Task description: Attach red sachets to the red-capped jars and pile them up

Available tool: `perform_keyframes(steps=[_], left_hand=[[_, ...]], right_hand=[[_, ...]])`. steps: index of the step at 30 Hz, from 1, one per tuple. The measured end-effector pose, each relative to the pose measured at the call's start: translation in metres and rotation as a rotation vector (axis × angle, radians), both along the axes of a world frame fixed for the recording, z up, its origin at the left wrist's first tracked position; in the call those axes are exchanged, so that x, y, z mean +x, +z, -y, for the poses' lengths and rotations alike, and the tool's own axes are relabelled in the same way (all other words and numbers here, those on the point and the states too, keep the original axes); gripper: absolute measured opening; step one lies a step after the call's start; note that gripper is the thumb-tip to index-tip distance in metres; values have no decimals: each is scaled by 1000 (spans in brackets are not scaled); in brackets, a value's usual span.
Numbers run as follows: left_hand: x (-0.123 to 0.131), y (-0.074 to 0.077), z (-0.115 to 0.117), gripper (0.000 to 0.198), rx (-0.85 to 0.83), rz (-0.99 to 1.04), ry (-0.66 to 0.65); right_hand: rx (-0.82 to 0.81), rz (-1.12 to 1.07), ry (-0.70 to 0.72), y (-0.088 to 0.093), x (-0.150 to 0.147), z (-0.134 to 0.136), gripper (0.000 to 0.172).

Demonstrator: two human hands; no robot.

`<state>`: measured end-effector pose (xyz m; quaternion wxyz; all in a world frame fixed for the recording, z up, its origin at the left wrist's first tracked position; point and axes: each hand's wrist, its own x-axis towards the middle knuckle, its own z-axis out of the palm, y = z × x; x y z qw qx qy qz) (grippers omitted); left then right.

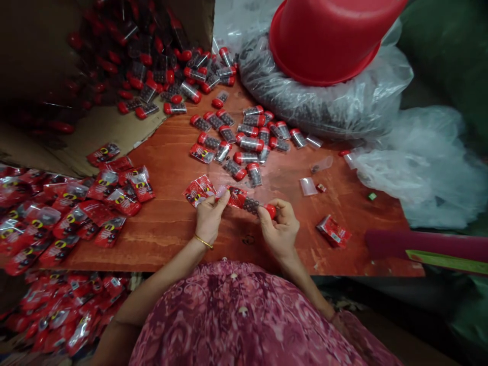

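Observation:
My left hand (208, 216) is closed in a pinch on a red printed plastic packet (235, 197); a gold bangle sits on that wrist. My right hand (280, 229) grips a small clear tube with a red cap (259, 207), and the tube's far end sits at the packet's mouth. Both hands hover just above the reddish wooden table (171, 223), near its front edge. Another red packet (198, 191) lies on the table right behind my left hand.
Several loose red-capped tubes (244, 140) lie mid-table and spill from a cardboard box (160, 61) at back left. Filled red packets (76, 213) pile at left. A red bucket (328, 40) rests on a clear bag of dark pieces (343, 101). One packet (333, 231) lies at right.

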<state>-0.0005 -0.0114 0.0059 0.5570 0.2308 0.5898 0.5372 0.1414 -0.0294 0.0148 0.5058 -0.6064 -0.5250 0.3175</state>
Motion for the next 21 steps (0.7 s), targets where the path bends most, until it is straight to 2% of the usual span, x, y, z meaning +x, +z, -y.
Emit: perform_keyframes(steps=[4, 8, 10, 13, 17, 19, 21], left_hand=[[0, -4, 2, 31, 40, -39, -28], [6, 4, 4, 29, 69, 65, -121], [9, 9, 3, 29, 48, 186, -103], [8, 14, 1, 33, -42, 352, -4], [4, 15, -1, 37, -126, 439, 97], [5, 15, -1, 37, -117, 436, 79], [8, 15, -1, 36, -90, 447, -1]], right_hand=[[-115, -117, 41, 3, -1, -1, 22], [-282, -346, 80, 7, -9, -6, 25], [-300, -402, 93, 6, -14, -8, 27], [-289, -420, 120, 2, -18, -8, 26], [-307, -411, 228, 1, -14, -8, 27], [-319, -410, 286, 1, -11, -9, 27], [-322, -412, 296, 1, -10, -12, 26]])
